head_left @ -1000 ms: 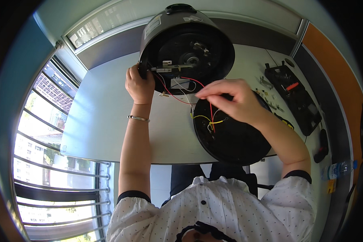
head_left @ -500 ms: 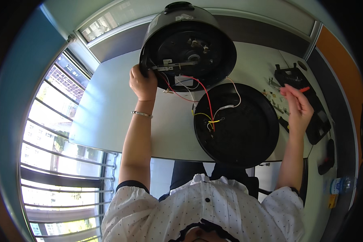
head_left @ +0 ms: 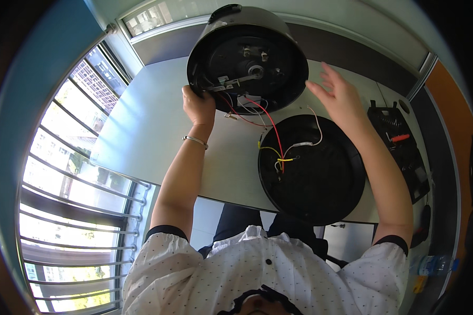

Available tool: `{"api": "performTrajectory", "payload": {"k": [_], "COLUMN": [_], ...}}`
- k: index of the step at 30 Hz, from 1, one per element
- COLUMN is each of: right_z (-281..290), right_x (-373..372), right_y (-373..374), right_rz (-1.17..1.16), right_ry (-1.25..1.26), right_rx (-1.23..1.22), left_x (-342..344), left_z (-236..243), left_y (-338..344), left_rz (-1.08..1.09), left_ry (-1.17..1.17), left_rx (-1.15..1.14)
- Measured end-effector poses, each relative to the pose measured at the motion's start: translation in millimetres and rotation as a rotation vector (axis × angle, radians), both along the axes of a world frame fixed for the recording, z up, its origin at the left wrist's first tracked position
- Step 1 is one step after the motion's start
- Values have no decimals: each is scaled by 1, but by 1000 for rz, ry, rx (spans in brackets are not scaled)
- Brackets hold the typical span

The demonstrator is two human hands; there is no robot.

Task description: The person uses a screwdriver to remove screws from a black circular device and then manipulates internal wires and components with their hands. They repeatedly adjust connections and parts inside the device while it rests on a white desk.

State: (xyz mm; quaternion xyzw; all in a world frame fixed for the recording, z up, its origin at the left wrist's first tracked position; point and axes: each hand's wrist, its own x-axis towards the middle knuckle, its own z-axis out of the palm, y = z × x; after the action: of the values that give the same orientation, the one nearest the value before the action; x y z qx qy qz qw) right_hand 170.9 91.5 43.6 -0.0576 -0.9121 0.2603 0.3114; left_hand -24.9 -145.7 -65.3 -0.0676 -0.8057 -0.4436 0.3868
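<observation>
A black round electric cooker housing [head_left: 231, 63] lies tipped on the table, its hollow underside facing me. Inside show a metal lever strip, a central ring and small terminals. My left hand [head_left: 199, 109] is closed on the lower left of its rim. Beside the right rim, my right hand [head_left: 335, 93] is open with fingers apart and nothing visible in it; whether its fingertips touch the rim I cannot tell. Red and white wires [head_left: 274, 125] run from the housing to a round black base cover [head_left: 331, 178], which lies hollow side up near the table's front edge.
A black tool case [head_left: 399, 142] with bits and a red-handled tool [head_left: 401, 137] lies open on the right. A plastic bottle [head_left: 432, 265] is at the lower right. A barred window is on the left, and a low partition stands behind the table.
My right hand has moved left from beside the tool case to the housing's right rim, and its fingers have spread. My left hand keeps hold of the rim. The view has shifted slightly.
</observation>
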Motion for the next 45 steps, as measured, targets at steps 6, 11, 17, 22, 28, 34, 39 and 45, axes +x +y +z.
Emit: {"api": "performTrajectory", "payload": {"k": [6,11,17,22,28,34,39,45], "right_z": [-5,3,2,-21,-16,-14,-11,-13], "right_x": [-78,-85,-49,-79,-92,-108,-110,-121], "right_y": [11,-11,-62,-67,-84,-86,-90,-88], "right_rz": [5,-142,178,298,283,365,386,383], "right_ry": [110,300,287,-153,-406,-425,-409,-347], "right_rx": [103,412,466,66,-272,-560,-577,-493], "left_x": [2,3,5,6,6,7,5,7], "left_z": [-3,-7,-4,-5,-9,-10,-13,-13], "left_y": [15,10,10,11,9,11,13,13], "left_rz": [-9,-10,-10,-28,-23,-21,-12,-1], "left_ry": [-78,-155,-271,-295,-310,-379,-406,-468], "left_rx": [116,189,234,268,309,326,337,323]}}
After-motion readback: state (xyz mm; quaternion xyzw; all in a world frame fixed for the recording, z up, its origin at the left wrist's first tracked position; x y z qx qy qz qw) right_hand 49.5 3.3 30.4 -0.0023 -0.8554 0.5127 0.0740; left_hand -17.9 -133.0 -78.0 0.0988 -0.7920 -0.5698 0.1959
